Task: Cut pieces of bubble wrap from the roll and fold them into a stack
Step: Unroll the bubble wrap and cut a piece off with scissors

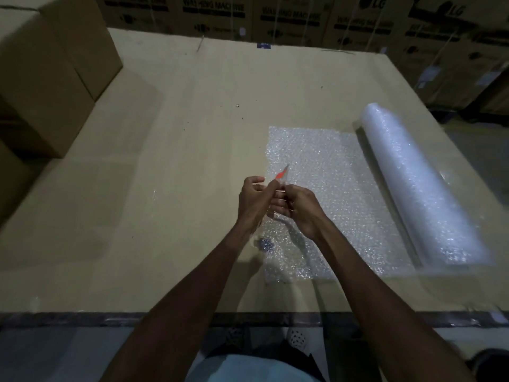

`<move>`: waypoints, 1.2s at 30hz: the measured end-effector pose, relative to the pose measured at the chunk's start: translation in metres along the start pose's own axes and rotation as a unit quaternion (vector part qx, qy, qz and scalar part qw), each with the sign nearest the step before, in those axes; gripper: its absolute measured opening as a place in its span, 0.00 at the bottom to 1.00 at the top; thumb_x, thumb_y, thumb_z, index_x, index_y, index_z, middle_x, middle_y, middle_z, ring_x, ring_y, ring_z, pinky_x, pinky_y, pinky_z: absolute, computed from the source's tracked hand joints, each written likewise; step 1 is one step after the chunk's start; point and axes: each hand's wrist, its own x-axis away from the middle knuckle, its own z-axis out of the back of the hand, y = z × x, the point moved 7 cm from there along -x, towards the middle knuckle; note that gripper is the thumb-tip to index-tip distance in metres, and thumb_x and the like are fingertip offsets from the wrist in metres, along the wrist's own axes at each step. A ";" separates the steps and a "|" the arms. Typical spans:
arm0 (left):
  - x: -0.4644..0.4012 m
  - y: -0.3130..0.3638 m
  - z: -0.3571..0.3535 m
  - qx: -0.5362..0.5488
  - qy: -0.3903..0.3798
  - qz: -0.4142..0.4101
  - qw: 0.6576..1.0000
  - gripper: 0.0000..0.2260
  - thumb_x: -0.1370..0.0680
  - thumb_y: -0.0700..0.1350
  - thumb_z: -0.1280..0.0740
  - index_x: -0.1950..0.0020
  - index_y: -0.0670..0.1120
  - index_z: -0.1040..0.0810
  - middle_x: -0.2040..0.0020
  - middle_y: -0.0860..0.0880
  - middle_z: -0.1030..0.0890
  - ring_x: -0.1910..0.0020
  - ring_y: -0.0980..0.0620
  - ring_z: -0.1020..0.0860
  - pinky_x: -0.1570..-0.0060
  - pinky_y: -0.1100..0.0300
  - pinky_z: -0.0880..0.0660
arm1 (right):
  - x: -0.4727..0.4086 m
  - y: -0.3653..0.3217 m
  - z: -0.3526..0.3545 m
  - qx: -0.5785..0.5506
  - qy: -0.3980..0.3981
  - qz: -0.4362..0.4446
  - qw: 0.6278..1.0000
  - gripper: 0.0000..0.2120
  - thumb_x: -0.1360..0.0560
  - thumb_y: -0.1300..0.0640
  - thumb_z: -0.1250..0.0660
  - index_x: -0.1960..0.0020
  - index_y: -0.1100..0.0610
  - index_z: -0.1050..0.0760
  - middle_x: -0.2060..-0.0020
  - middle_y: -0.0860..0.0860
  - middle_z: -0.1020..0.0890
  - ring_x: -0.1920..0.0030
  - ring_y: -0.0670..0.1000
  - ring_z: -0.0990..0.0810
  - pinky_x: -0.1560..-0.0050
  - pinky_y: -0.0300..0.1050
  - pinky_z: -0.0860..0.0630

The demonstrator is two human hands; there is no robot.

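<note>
Cardboard table [179,161], glinting unrolled bubble wrap [330,188].

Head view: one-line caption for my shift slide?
Both hands hold a small orange-handled cutter above the unrolled clear bubble wrap sheet, its roll lying alongside on the cardboard-covered table.

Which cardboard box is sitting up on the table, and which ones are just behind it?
The plain brown box at the far left sits on the table. The printed washing machine boxes stand behind the table's far edge, not on it.
</note>
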 end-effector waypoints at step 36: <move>0.147 -0.057 -0.065 -0.528 -0.189 -0.288 0.776 0.26 0.21 0.58 0.33 0.25 0.51 0.30 0.24 0.52 0.31 0.27 0.47 0.31 0.34 0.50 0.29 | 0.177 0.069 0.148 -0.022 0.050 -0.024 0.998 0.33 0.39 0.32 0.22 0.51 0.60 0.19 0.70 0.53 0.24 0.76 0.49 0.31 0.73 0.39 0.34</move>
